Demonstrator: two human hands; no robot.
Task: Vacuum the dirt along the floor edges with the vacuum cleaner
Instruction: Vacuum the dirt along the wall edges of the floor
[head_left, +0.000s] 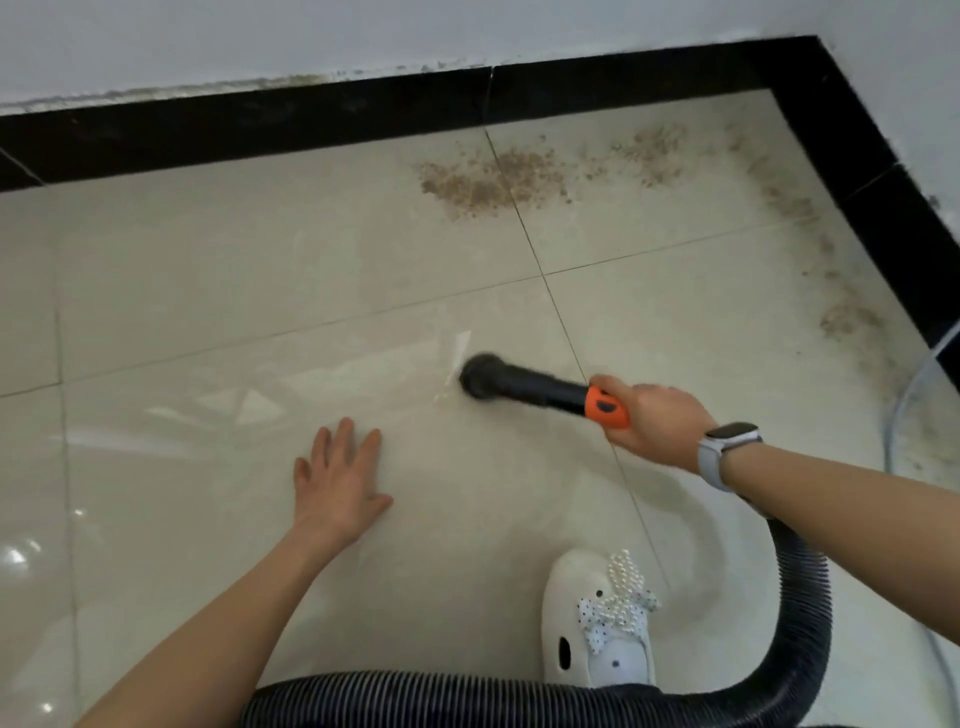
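1. Right hand (655, 423) wrapped around the orange grip (607, 408) of the vacuum nozzle (524, 387) – fingers curled over the top, smartwatch (727, 441) on that wrist.
2. Black nozzle tube sticking out up and left from the grip, round brush head (480, 376) down at the beige floor tile (208, 291), slightly blurred.
3. Ribbed black hose (802, 597) running back under the right forearm, looping down and across the bottom edge.
4. Left hand (337, 480) held flat and open, fingers spread, palm down over the tile – just left of and below the brush head, holding nothing.
5. Dirt (493, 179) well apart from the brush head: brown crumbs scattered along the black baseboard (260, 124) up top, more trailing down the right-hand edge into the corner.
6. White shoe (597, 623) with a beaded bow near the hose loop; thin clear tube (898, 410) at far right.
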